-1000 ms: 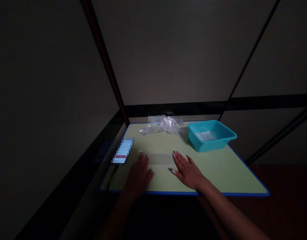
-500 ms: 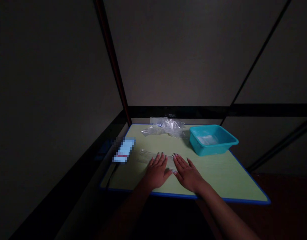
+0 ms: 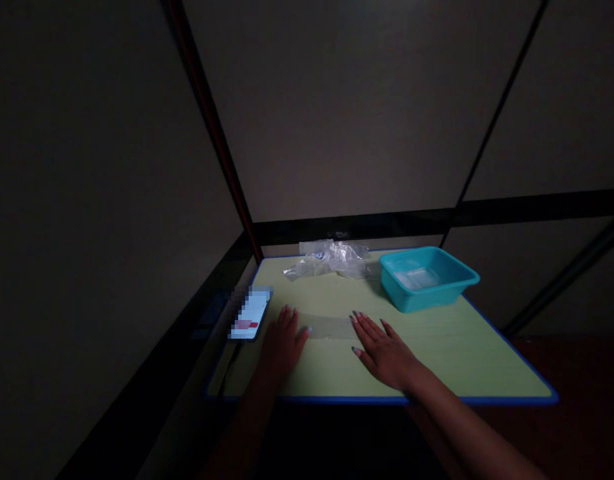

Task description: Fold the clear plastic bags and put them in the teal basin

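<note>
Pressing flat on the green table (image 3: 437, 360), both hands lie palm down with fingers spread, gripping nothing. Left hand (image 3: 281, 343) covers the left end of a clear plastic strip (image 3: 329, 327); right hand (image 3: 384, 350) covers its right end. Phone (image 3: 249, 313) lies left. Teal tub (image 3: 427, 277) and crumpled plastic bag (image 3: 331, 259) sit far.
</note>
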Available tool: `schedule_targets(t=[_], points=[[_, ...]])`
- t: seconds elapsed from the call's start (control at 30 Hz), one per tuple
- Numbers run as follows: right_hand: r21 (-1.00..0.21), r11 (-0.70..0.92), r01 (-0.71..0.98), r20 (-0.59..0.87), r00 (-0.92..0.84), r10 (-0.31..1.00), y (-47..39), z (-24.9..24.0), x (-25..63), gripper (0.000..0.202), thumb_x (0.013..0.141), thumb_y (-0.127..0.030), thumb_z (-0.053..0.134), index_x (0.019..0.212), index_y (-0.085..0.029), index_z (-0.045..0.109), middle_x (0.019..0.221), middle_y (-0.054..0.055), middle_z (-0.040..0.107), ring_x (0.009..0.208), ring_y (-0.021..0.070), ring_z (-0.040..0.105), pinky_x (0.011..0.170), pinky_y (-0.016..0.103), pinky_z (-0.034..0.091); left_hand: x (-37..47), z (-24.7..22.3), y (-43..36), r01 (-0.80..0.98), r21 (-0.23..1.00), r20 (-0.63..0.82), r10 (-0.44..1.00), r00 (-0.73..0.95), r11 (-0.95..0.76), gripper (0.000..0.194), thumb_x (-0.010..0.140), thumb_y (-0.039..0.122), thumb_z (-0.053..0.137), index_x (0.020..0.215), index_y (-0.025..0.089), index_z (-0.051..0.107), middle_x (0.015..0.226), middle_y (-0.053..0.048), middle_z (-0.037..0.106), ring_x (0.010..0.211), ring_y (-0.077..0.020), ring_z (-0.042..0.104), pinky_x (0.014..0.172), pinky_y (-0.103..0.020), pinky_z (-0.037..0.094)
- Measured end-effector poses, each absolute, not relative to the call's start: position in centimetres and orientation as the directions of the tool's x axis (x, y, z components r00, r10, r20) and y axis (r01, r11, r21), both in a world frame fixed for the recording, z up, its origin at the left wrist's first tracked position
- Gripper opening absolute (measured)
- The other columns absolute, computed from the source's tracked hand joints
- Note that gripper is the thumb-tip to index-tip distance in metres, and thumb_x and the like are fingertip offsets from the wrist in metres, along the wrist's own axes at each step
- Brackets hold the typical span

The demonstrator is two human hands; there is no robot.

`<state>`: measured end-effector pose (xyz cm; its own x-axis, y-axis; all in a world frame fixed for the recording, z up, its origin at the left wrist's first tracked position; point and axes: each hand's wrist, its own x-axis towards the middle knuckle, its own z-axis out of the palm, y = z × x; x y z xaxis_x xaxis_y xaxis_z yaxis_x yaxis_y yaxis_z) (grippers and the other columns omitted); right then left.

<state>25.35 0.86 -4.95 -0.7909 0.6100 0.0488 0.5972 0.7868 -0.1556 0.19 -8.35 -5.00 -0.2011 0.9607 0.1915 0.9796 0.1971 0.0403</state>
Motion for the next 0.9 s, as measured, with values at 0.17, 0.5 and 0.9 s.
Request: schedule_targets(t=[0.17, 0.5, 0.9], points=[[-0.159, 0.774, 0.613, 0.031, -0.781, 0.624, 0.9, -4.9, 27.1, 0.068, 0.095, -0.052, 0.029, 0.150, -0.015, 0.017, 0.153, 0.013, 0.017, 0.142, 0.0245, 0.016, 0.112, 0.053, 0.018, -0.2, -5.2, -8.7, 0.976, 0.073, 0.270, 0.938, -0.218, 0.206, 0.052, 0.093, 0.034, 0.040, 0.140, 0.012, 0.037, 0.147, -0.020, 0.037, 0.139, -0.0289, 0.029, 0.108, -0.050, 0.033], [-0.142, 0.764, 0.629, 0.160, -0.747, 0.645, 0.1, -5.5, 28.8, 0.077, 0.093, -0.054, 0.035, 0.151, -0.017, -0.001, 0.154, 0.014, 0.016, 0.142, 0.0253, 0.015, 0.111, 0.054, 0.019, 8.7, -3.0, -7.7, 0.984, 0.131, 0.212, 0.973, 0.094, -0.123, 0.067, 0.091, 0.043, 0.041, 0.148, 0.014, 0.020, 0.156, -0.014, 0.017, 0.145, -0.0266, 0.010, 0.114, -0.054, 0.018], [-0.170, 0.785, 0.595, 0.063, -0.789, 0.611, 0.0, -4.5, 28.9, 0.058, 0.096, -0.038, 0.030, 0.150, -0.021, 0.016, 0.152, 0.010, 0.024, 0.140, 0.0240, 0.023, 0.110, 0.060, 0.016, 12.5, -4.0, -5.3, 0.974, 0.217, 0.072, 0.996, 0.048, -0.062, 0.071, 0.093, 0.059, 0.021, 0.148, 0.013, 0.024, 0.156, -0.012, 0.019, 0.144, -0.0243, 0.013, 0.114, -0.053, 0.020]])
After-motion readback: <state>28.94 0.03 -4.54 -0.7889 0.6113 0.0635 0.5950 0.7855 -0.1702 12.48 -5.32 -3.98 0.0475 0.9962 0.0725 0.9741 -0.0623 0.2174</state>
